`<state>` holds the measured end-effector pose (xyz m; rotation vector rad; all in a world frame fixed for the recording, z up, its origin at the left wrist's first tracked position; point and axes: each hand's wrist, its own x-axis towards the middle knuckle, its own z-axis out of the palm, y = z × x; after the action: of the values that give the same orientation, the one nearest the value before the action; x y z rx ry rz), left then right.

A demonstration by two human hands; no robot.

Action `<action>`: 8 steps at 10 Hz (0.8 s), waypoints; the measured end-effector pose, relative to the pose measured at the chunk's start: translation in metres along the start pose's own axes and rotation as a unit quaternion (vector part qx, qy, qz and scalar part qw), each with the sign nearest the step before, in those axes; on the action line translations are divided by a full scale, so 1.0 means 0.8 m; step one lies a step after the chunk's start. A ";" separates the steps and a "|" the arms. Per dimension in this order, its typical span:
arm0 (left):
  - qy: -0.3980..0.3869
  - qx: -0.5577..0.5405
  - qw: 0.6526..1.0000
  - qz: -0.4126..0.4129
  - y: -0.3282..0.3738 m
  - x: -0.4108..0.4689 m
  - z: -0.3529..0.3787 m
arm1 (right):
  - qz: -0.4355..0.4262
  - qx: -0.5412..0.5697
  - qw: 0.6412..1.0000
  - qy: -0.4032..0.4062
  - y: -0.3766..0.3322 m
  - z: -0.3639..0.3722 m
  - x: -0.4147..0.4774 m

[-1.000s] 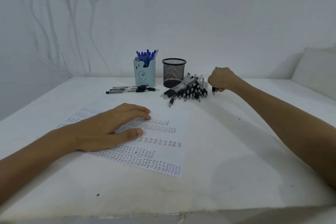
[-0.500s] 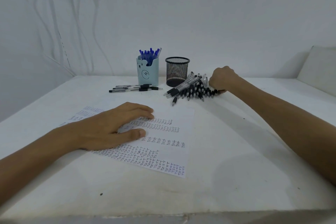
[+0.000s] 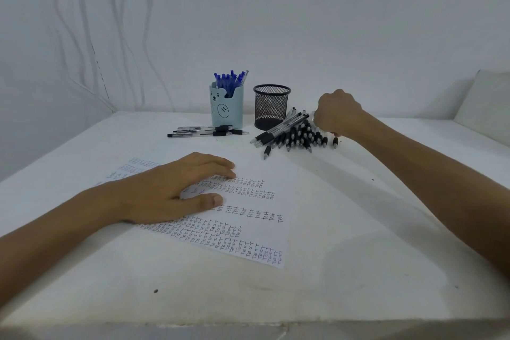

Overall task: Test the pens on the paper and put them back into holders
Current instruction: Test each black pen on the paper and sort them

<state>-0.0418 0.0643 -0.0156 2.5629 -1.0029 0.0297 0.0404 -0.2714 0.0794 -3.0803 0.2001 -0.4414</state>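
Observation:
A sheet of paper [image 3: 248,232] covered in rows of handwritten "Test" lies on the white table [image 3: 345,229]. My left hand [image 3: 171,196] rests flat on it, fingers straight. A pile of black pens [image 3: 289,135] lies behind the paper, in front of a black mesh holder [image 3: 271,107]. My right hand [image 3: 336,113] is curled at the pile's right edge, its fingers closed on a black pen [image 3: 335,142] whose end pokes out below. A pale blue bear holder [image 3: 227,112] holds several blue pens [image 3: 229,81].
A few more black pens [image 3: 204,132] lie side by side left of the blue holder. White cables [image 3: 82,44] hang down the wall at the back left. A white cushion-like block [image 3: 485,102] sits at the far right.
My right hand, which held a black pen upright just right of the pile, has lowered it against the pile's right edge. My left hand has stayed on the paper.

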 end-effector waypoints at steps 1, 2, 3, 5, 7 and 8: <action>0.001 0.000 1.000 -0.002 0.001 0.000 -0.001 | -0.024 0.021 0.999 0.022 -0.020 -0.003 -0.005; 0.004 -0.001 1.000 0.002 0.003 0.000 -0.002 | -0.057 0.004 0.997 0.051 -0.044 -0.004 -0.017; 0.010 -0.001 1.000 0.005 0.003 -0.002 -0.003 | -0.097 -0.014 0.988 0.123 -0.063 -0.004 -0.029; 0.002 -0.003 1.000 0.017 0.008 -0.003 -0.011 | -0.232 0.020 0.964 0.127 -0.115 0.009 -0.030; 0.011 0.010 0.999 0.041 0.002 -0.006 -0.018 | -0.377 0.035 0.924 0.063 -0.165 0.046 -0.004; 0.013 0.011 0.999 0.034 -0.002 -0.007 -0.018 | -0.395 -0.006 0.915 0.080 -0.178 0.060 0.003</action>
<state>-0.0434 0.0742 -0.0037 2.5401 -1.0850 0.0913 0.0740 -0.1300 0.0401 -2.9931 -1.0757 -0.6923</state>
